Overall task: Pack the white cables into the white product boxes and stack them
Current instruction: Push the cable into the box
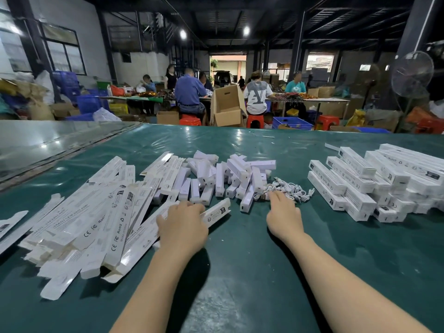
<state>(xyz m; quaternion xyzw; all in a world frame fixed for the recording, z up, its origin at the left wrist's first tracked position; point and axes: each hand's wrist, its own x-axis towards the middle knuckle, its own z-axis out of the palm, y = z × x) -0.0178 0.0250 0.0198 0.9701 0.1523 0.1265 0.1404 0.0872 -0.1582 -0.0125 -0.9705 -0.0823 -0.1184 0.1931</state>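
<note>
Two bare hands work over a green table [240, 272]; every place below is given from the heap of white bars [230, 176] at its middle

- White cables [292, 188]: small tangled bundle touching the heap's front right edge
- Right hand [283, 213]: just in front of the heap, to the right; fingers stretched out and relaxed, tips resting on the cables, nothing grasped
- Left hand [182, 227]: in front of the heap, to the left; fingers curled over one flat white product box [217, 212], grasping it; the box's printed end points toward the heap and lies near it without touching
- Flat boxes [96, 219]: broad loose pile left of the heap, overlapping, printed sides up with CE, FC and RoHS marks
- Closed boxes [360, 183]: stack several layers deep, well right of the heap, laid slantwise
- Behind the heap, past the table's far edge: seated people [188, 92] at long benches, an open cardboard carton [228, 106], red stools [189, 120], a blue crate [292, 122]
- Fan [412, 73]: standing far behind and right of the heap
</note>
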